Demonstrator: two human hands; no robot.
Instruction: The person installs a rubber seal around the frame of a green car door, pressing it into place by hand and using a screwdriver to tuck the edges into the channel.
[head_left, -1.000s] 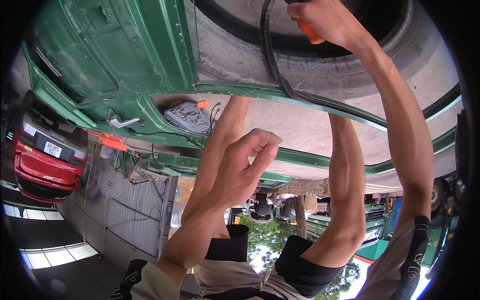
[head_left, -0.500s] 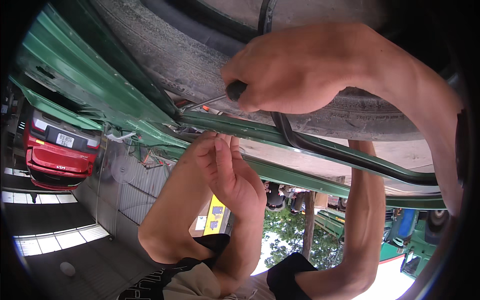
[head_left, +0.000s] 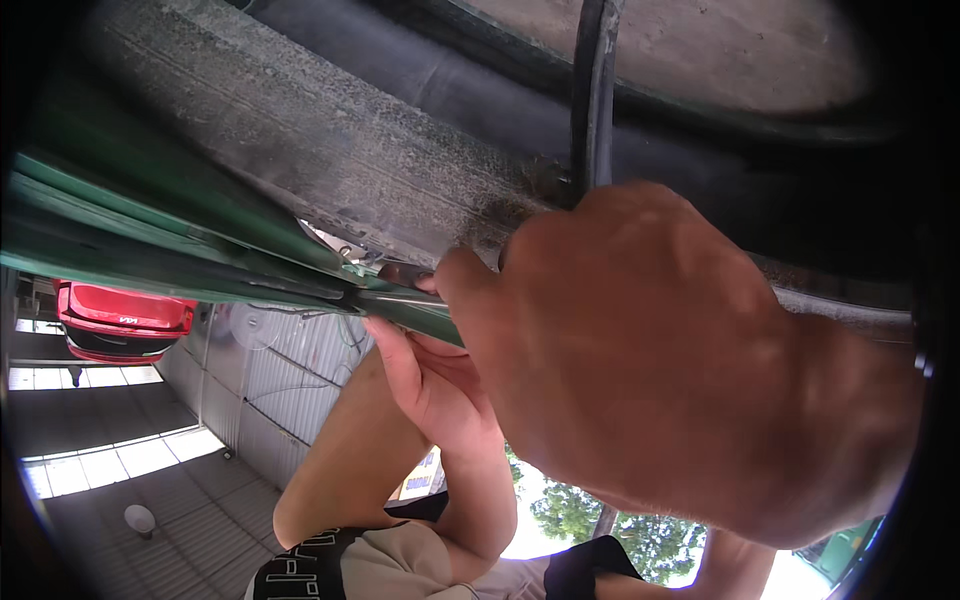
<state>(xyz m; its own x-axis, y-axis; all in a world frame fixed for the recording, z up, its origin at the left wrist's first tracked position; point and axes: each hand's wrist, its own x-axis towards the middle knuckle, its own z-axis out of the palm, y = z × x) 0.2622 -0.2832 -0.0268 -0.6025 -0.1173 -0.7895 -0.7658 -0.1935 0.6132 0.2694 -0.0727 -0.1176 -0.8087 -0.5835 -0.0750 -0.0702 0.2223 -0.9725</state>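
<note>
My right hand (head_left: pixel 640 370) is closed around a tool whose black handle mostly hides inside the fist. Its thin metal shaft (head_left: pixel 400 299) points left along a green metal rail (head_left: pixel 432 318); the tip's contact cannot be made out. My left hand (head_left: pixel 445 385) reaches up from below to the same rail. Its thumb lies along the lower side, and fingertips show above, so the rail is held between them. A black rubber strip (head_left: pixel 593 95) comes down from the top and passes behind my right hand.
A dusty tyre (head_left: pixel 330 130) lies right beside the rail. Green metal panels (head_left: pixel 130 235) extend left. Bare limbs and beige-and-black clothing (head_left: pixel 400 565) fill the lower part. Beyond, upside down, are a red car (head_left: pixel 125 318), a shed roof (head_left: pixel 150 500) and trees (head_left: pixel 620 520).
My right hand has come lower and closer, with the tool shaft now lying nearly along the rail. My left hand has moved from just below the rail to holding its edge.
</note>
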